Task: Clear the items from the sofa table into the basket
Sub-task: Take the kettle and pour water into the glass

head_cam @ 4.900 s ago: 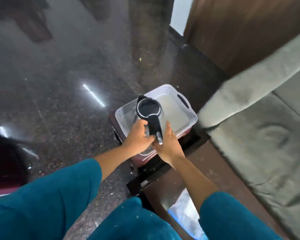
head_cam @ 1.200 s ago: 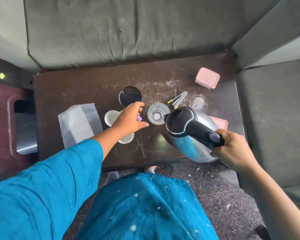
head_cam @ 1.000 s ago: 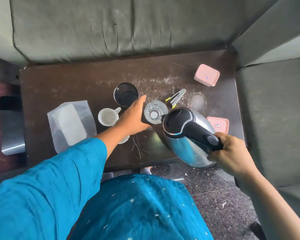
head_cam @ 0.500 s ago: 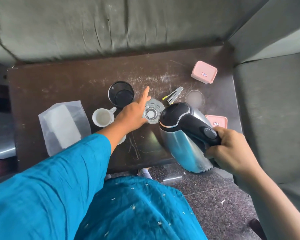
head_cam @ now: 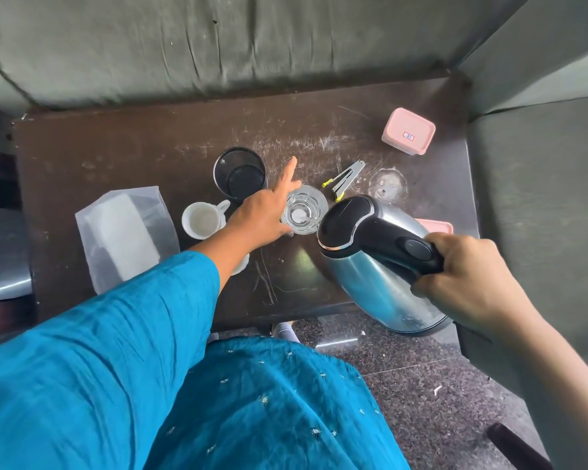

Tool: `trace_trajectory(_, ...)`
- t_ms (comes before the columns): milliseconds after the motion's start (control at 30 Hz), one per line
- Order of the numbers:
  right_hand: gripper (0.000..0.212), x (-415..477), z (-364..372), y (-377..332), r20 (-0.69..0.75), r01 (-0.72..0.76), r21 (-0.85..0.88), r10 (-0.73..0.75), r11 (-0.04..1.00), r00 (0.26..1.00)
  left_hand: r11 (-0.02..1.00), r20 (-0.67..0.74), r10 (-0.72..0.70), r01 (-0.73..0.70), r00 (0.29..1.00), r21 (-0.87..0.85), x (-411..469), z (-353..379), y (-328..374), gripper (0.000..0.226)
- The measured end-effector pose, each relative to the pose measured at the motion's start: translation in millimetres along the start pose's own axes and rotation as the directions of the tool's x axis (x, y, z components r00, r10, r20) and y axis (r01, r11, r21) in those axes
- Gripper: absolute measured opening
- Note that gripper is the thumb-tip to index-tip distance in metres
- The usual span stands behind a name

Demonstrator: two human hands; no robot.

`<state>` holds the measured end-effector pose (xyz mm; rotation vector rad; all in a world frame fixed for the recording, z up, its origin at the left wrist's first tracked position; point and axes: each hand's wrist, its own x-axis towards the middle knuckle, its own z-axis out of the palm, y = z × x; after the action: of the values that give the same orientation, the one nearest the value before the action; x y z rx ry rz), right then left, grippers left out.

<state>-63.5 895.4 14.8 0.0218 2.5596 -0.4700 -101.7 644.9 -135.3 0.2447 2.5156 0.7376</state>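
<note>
Our right hand (head_cam: 469,286) grips the kettle (head_cam: 374,259) by its handle at the table's (head_cam: 116,144) near right edge, while our left hand (head_cam: 265,212), fingers spread, touches the glass (head_cam: 304,215) just right of it, the nearer reach.

A dark brown sofa table (head_cam: 123,147), its top scuffed with pale scratches, carries a clear bag holding a white block (head_cam: 123,239) near its left edge, with a white cup (head_cam: 202,220), a black mesh pot (head_cam: 240,174) and a clear glass (head_cam: 304,210) grouped around the middle. A metal clip with yellow tips (head_cam: 345,179) lies just right of the glass. A pink lidded box (head_cam: 408,135) sits toward the far right corner, and a second pink box (head_cam: 437,226) shows partly near the right edge.
</note>
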Motion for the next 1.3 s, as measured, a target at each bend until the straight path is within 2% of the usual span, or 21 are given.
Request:
trace_trajectory(400, 0.012, 16.4, -11.8, -9.5, 0.049, 0.035, -0.132, -0.028, 0.991, 0.998, 0.999, -0.013, -0.035, 0.035, 0.999, -0.019, -0.5, 2.4, -0.2, 0.125)
trace_trajectory(1300, 0.005, 23.4, -17.1, -15.8, 0.046, 0.055, -0.173, -0.047, 0.983, 0.998, 0.961, -0.062, -0.127, 0.108, 0.990, -0.254, -3.9, 13.1, -1.6, 0.118)
